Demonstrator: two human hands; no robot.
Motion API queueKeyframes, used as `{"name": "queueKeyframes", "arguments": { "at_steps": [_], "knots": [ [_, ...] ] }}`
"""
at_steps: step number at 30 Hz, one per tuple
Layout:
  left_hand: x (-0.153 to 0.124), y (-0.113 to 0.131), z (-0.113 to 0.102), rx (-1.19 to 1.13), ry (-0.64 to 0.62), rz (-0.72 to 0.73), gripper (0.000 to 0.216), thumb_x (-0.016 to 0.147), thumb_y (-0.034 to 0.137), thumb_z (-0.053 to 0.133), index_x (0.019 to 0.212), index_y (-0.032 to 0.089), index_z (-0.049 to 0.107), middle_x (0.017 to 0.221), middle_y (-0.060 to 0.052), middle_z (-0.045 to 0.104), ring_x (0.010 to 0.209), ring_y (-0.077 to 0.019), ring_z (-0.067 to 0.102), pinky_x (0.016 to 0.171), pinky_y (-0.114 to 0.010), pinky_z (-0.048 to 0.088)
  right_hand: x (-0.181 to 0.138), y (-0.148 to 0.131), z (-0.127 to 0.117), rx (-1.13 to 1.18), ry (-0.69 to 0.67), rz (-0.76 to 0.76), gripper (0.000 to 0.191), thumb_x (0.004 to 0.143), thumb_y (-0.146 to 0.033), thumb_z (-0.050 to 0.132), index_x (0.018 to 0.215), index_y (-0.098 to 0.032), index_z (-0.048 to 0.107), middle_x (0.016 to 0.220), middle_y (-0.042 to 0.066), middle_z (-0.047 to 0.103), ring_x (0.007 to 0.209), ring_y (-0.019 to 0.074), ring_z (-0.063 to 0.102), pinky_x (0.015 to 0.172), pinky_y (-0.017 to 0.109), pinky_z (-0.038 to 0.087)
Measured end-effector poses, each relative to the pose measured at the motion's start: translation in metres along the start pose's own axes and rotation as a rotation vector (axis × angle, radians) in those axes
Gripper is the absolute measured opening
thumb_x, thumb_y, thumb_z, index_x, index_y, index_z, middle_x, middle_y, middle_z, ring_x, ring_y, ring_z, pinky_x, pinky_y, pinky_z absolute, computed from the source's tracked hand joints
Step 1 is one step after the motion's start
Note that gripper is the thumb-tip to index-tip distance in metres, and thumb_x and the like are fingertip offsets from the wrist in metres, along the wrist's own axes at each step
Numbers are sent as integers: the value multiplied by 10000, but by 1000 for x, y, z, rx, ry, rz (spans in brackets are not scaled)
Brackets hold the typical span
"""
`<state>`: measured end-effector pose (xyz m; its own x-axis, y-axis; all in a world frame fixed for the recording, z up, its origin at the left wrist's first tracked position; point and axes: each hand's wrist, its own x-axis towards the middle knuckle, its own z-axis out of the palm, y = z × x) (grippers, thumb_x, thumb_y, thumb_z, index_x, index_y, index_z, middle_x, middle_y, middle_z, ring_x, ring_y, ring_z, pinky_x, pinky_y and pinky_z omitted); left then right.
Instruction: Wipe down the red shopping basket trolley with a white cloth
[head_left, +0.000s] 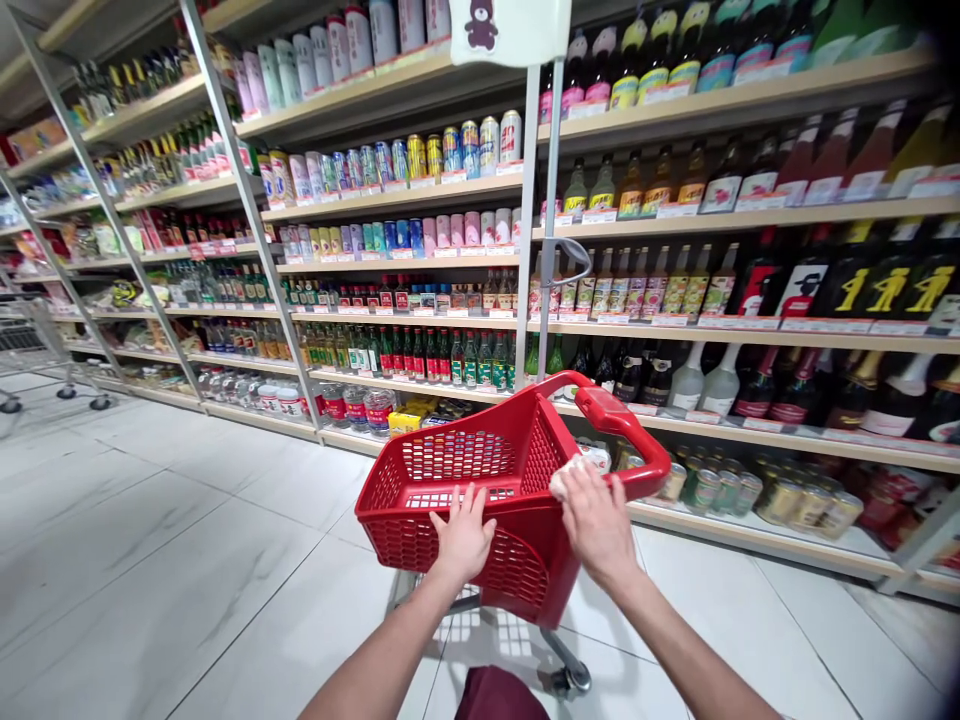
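A red plastic shopping cart [450,480] with a mesh basket stands on the tiled floor in front of me, tilted toward the drinks shelves. My left hand [463,538] grips the near rim of the basket, fingers hooked over the edge. My right hand [596,520] is closed on a white cloth [571,474] and presses it against the basket's right rim, just below the red push handle [622,420]. The basket looks empty inside.
Tall shelves [750,335] of bottles and cans run along the back and right. Jars sit on the lowest shelf by the cart. A metal trolley [30,350] stands at far left. White floor tiles [150,540] spread to the left.
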<state>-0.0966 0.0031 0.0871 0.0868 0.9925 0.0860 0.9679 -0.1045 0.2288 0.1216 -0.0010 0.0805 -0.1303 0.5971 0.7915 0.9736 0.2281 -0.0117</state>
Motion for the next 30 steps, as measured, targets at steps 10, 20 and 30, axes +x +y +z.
{"name": "queueKeyframes", "arguments": {
  "at_steps": [10, 20, 30],
  "knots": [
    [20, 122, 17, -377, 277, 520, 440, 809, 297, 464, 1237, 211, 407, 1217, -63, 518, 1137, -217, 422, 980, -453, 335, 3, 35, -18, 175, 19, 68, 459, 856, -256, 227, 1270, -170, 404, 1215, 102, 534, 1135, 189, 469, 980, 442, 277],
    [28, 11, 39, -239, 416, 454, 357, 811, 152, 403, 1156, 169, 496, 1162, -85, 559, 1102, -211, 469, 976, -446, 373, 10, 42, -12, -110, -40, -38, 308, 820, -233, 392, 1006, -158, 626, 1040, 92, 626, 1028, 215, 512, 967, 421, 248],
    [29, -36, 41, -158, 437, 437, 361, 848, 165, 351, 1174, 150, 506, 1208, -89, 549, 1197, -208, 410, 1022, -467, 321, -6, 24, 0, -119, 1, -70, 351, 830, -259, 376, 1100, -145, 569, 1121, 104, 592, 1121, 236, 456, 1009, 480, 180]
  ]
}}
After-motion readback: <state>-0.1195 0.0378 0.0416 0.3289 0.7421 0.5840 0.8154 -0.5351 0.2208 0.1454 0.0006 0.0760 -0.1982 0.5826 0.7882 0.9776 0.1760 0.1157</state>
